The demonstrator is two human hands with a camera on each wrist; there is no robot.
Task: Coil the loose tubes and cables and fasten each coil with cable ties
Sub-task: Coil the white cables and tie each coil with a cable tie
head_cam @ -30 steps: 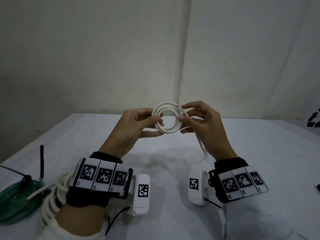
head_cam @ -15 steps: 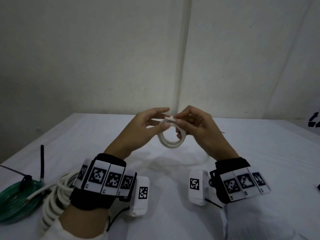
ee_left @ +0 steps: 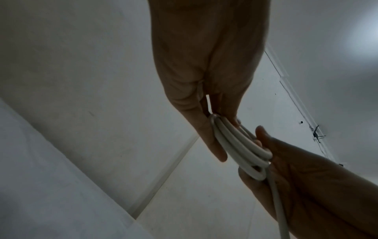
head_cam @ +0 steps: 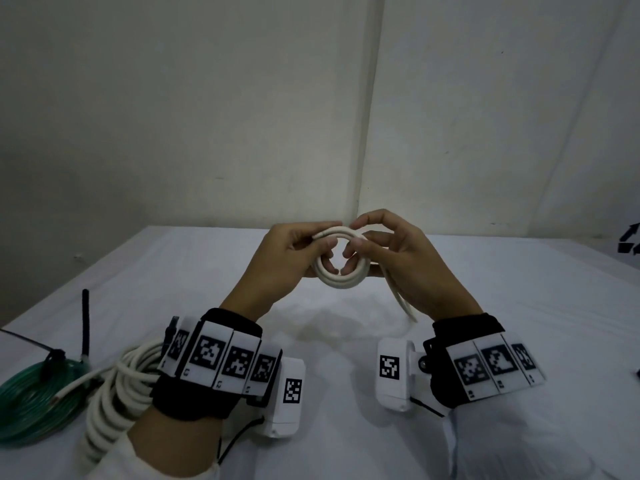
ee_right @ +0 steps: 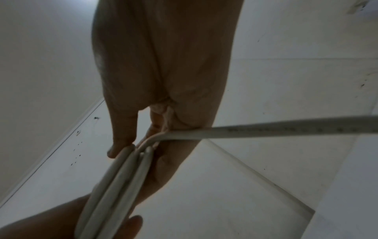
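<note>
While your left hand pinches the small white cable coil at its top and your right hand grips its right side, the coil hangs above the table; the loose tail trails down past your right palm, nearest that hand.

The head view looks forward and down from above the near edge of the worktop, taking in both wrists and the far wall. Each wrist view sits close under its own hand and looks up along the fingers toward wall and ceiling. All three share the small white coil held between the hands.
</note>
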